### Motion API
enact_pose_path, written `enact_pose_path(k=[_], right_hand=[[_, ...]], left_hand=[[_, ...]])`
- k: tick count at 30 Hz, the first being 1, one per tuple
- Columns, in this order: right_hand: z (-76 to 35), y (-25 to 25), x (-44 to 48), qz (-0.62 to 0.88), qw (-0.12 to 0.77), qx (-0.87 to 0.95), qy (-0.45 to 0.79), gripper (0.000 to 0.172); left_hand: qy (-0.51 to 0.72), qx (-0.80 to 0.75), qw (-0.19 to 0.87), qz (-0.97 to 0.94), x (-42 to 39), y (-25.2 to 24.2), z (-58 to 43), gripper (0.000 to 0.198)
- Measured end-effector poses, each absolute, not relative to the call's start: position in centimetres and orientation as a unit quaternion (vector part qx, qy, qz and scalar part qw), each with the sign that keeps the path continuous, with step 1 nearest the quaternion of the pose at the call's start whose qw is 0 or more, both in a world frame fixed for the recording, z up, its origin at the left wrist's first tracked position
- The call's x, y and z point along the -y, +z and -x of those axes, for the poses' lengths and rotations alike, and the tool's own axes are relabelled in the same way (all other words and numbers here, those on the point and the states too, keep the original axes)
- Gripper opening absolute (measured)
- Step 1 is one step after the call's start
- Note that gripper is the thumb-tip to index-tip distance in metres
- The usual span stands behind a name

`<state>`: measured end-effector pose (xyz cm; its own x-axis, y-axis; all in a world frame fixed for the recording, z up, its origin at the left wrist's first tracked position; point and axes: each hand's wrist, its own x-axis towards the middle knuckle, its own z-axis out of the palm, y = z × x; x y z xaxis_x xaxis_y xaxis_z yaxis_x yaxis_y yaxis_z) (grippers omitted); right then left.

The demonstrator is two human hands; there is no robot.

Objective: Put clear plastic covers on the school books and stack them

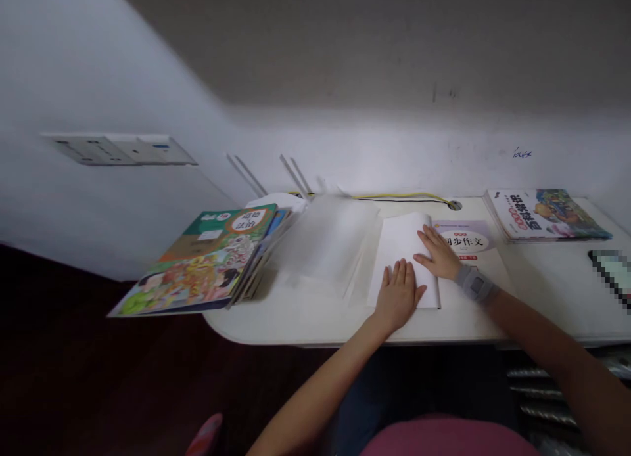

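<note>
Open book (401, 242) at table (542, 292) centre: flattening probably goes best pressing outward from the spine. Pages plain white, left leaf blurred. Left hand (398, 293) flat on it, open, gripping nothing; right hand (438, 251) at its 1 o'clock, likewise. Textbook stack (207, 265) at 9 o'clock

Probably a home study corner, white desk (542, 292), stacked schoolbooks (207, 265), bare wall (345, 81)

The pink cover (466, 240) just right of the open pages (400, 240) read 同步作文. On the left stack's top book (207, 265), a round label (245, 221) showed 道德 over 法治. Red characters on the far right book (542, 214) lay upside down and unreadable. The wall scribble (522, 154) was illegible.
</note>
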<state>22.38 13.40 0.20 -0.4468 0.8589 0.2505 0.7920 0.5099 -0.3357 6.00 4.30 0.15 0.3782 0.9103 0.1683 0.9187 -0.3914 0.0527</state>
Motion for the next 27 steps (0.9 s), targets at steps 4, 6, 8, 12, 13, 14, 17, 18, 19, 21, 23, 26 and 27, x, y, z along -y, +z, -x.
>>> enact_pose_path(k=[4, 6, 8, 12, 13, 14, 17, 18, 19, 21, 23, 26, 27], right_hand=[[-22.4, 0.6, -13.0, 0.459, 0.141, 0.874, 0.075, 0.074], [-22.3, 0.7, -12.9, 0.457, 0.118, 0.879, 0.062, 0.077], [-22.2, 0.7, -12.9, 0.457, 0.102, 0.882, 0.051, 0.080], [-21.9, 0.8, -12.7, 0.454, 0.080, 0.887, 0.033, 0.083], [-21.8, 0.7, -12.7, 0.454, 0.075, 0.888, 0.029, 0.084], [-21.8, 0.7, -12.7, 0.454, 0.071, 0.888, 0.026, 0.085], [-21.7, 0.6, -12.7, 0.455, 0.055, 0.889, 0.023, 0.088], [-21.7, 0.6, -12.8, 0.454, 0.049, 0.889, 0.023, 0.088], [-21.7, 0.6, -12.8, 0.452, 0.043, 0.891, 0.023, 0.089], [-21.6, 0.8, -12.9, 0.447, 0.033, 0.894, 0.017, 0.088], [-21.5, 1.1, -12.8, 0.443, 0.028, 0.896, 0.005, 0.086], [-21.1, 1.4, -11.4, 0.461, 0.042, 0.886, -0.031, 0.078], [-20.9, 1.3, -10.5, 0.471, 0.049, 0.880, -0.043, 0.074]], left_hand=[[-0.079, 0.565, 0.061, 0.819, -4.1, -0.3, -5.3, 0.059], [-0.083, 0.565, 0.071, 0.818, -4.0, -0.5, -5.1, 0.058], [-0.087, 0.561, 0.075, 0.820, -3.9, -0.6, -5.0, 0.057], [-0.102, 0.536, 0.077, 0.834, -4.1, -0.6, -4.5, 0.052], [-0.107, 0.531, 0.076, 0.837, -4.2, -0.4, -4.1, 0.051], [-0.112, 0.532, 0.074, 0.836, -4.3, -0.2, -3.6, 0.049], [-0.125, 0.582, 0.076, 0.800, -4.6, 0.8, -1.8, 0.046], [-0.125, 0.611, 0.081, 0.778, -4.6, 1.3, -1.2, 0.045], [-0.121, 0.640, 0.087, 0.754, -4.6, 1.7, -0.6, 0.046], [-0.104, 0.687, 0.098, 0.713, -4.4, 2.5, 0.3, 0.051], [-0.082, 0.715, 0.095, 0.688, -4.2, 2.8, 1.0, 0.056], [-0.059, 0.732, 0.070, 0.675, -4.0, 2.9, 1.6, 0.053], [-0.055, 0.732, 0.062, 0.676, -3.9, 2.9, 1.8, 0.048]])
